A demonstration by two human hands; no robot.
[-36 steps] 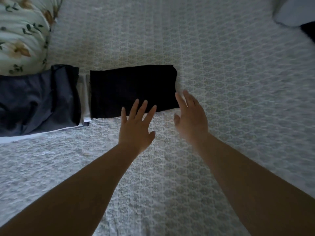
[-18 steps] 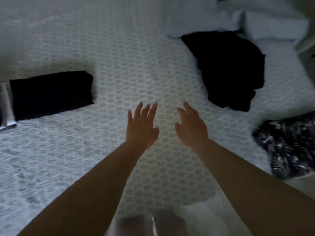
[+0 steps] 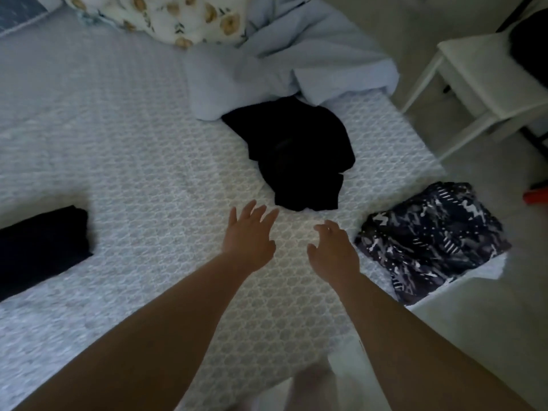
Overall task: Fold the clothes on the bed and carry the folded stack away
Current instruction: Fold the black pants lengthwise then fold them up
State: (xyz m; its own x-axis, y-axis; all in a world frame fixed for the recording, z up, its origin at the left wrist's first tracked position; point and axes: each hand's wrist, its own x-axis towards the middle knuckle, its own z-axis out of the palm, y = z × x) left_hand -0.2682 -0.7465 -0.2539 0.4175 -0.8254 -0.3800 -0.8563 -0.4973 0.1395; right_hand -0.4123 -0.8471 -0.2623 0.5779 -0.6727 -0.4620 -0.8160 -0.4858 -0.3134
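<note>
A crumpled black garment [image 3: 299,155] lies unfolded in the middle of the bed [image 3: 124,149]. Just below its near end hover both hands, apart from it. My left hand [image 3: 250,232] has its fingers spread straight toward the garment. My right hand [image 3: 332,250] hangs with loosely curled fingers and holds nothing. A folded black garment [image 3: 41,247] lies at the left edge of the view. A dark patterned garment [image 3: 433,238] sits crumpled at the bed's right corner, right of my right hand.
A pale blue blanket [image 3: 284,54] is bunched at the far side, beside a floral pillow [image 3: 166,16]. A white chair [image 3: 486,84] stands on the floor to the right of the bed. A small red object [image 3: 536,197] lies on the floor.
My view has swung right, away from the folded black garment. Both hands have moved up toward the crumpled black garment, and my right fingers have curled a little.
</note>
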